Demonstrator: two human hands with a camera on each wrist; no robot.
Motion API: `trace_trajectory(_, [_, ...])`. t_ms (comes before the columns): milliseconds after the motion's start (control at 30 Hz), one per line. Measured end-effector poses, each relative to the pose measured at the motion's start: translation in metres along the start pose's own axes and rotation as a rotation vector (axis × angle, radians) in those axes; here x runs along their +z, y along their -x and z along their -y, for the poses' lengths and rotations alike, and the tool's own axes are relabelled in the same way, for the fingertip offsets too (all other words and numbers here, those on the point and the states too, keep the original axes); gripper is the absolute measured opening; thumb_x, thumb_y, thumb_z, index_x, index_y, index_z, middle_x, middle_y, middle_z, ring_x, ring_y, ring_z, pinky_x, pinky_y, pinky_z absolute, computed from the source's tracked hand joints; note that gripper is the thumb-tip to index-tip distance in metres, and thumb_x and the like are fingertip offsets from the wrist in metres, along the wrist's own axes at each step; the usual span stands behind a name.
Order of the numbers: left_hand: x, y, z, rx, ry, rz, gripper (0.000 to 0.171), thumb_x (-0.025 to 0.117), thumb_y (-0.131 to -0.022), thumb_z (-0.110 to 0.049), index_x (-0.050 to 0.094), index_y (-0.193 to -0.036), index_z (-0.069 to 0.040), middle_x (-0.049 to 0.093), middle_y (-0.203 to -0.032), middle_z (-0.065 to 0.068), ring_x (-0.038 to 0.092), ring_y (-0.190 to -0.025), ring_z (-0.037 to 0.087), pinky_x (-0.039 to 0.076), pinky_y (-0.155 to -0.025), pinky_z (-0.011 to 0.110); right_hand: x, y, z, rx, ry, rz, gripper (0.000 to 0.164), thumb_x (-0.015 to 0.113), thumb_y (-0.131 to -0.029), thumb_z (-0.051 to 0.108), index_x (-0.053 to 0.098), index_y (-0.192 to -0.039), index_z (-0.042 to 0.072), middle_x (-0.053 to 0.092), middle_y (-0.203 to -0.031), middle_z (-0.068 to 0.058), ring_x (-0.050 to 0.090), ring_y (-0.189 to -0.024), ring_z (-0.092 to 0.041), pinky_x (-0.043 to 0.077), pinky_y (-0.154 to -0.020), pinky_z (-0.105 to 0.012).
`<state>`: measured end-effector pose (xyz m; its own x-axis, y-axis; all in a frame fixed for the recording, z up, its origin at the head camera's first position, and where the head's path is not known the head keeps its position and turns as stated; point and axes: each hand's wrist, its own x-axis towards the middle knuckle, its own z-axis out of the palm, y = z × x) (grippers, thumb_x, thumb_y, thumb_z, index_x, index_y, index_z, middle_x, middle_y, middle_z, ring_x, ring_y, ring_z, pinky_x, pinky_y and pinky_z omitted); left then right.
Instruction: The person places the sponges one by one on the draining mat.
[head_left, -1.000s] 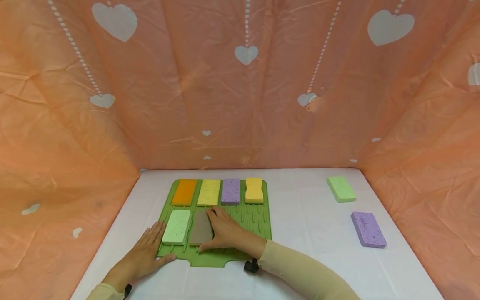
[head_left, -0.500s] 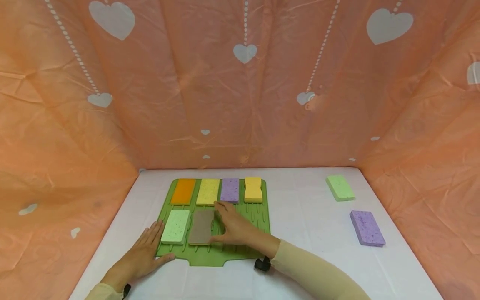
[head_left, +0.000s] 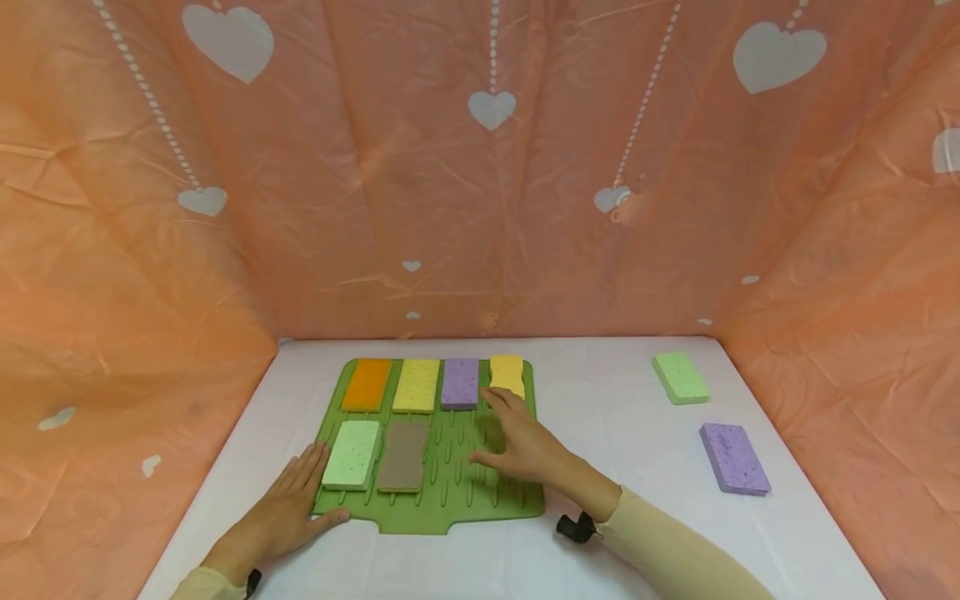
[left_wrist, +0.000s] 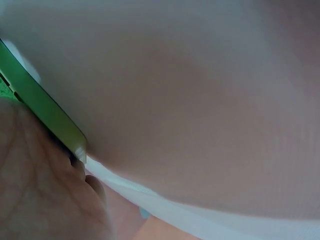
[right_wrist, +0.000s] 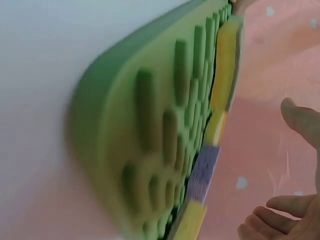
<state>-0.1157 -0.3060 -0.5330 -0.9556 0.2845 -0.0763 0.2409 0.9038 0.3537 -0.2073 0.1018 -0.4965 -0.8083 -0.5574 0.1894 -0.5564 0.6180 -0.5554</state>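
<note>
A green ridged mat lies on the white table. Its back row holds an orange sponge, a yellow sponge, a purple sponge and a notched yellow sponge. In front of them sit a pale green sponge and a grey-topped sponge. My left hand rests flat at the mat's left edge, fingers straight, beside the pale green sponge. Above the mat's right part hovers my right hand, thumb and fingers spread, holding nothing; its fingertips partly cover the notched yellow sponge.
On the table's right side lie a light green sponge and, nearer, a second purple sponge. Orange cloth walls with white hearts enclose the table at the back and both sides.
My right hand has let go of the grey-topped sponge, which stays on the mat, and has moved right with its fingers spread. My left hand has stayed in place.
</note>
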Motion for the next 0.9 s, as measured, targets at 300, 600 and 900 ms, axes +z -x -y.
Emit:
trace_trajectory(300, [0.001, 0.001, 0.001, -0.001, 0.006, 0.005, 0.113, 0.067, -0.097, -0.067, 0.020, -0.166, 0.011, 0.014, -0.175, 0.031, 0.014, -0.162, 0.050, -0.022, -0.119, 0.015, -0.031, 0.023, -0.038, 0.022, 0.055, -0.101, 0.104, 0.091, -0.088, 0.039, 0.034, -0.164, -0.005, 0.039, -0.163, -0.030, 0.040, -0.151, -0.044, 0.044, -0.119, -0.057])
trace_trajectory(600, [0.003, 0.000, 0.002, 0.003, 0.021, -0.001, 0.113, 0.068, -0.097, -0.066, 0.021, -0.166, 0.010, 0.015, -0.175, 0.031, 0.014, -0.161, 0.051, -0.022, -0.114, 0.009, -0.065, 0.044, -0.086, 0.069, 0.087, -0.187, 0.101, 0.091, -0.089, 0.034, 0.035, -0.162, -0.007, 0.041, -0.159, -0.031, 0.043, -0.148, -0.048, 0.042, -0.118, -0.063])
trace_trajectory(900, [0.002, 0.001, 0.002, 0.012, -0.018, -0.016, 0.111, 0.068, -0.098, -0.065, 0.024, -0.165, 0.012, 0.017, -0.174, 0.031, 0.017, -0.161, 0.051, -0.021, -0.117, 0.012, -0.103, 0.063, -0.128, 0.155, 0.116, -0.234, 0.101, 0.091, -0.088, 0.030, 0.034, -0.160, -0.011, 0.040, -0.157, -0.035, 0.038, -0.147, -0.052, 0.036, -0.119, -0.068])
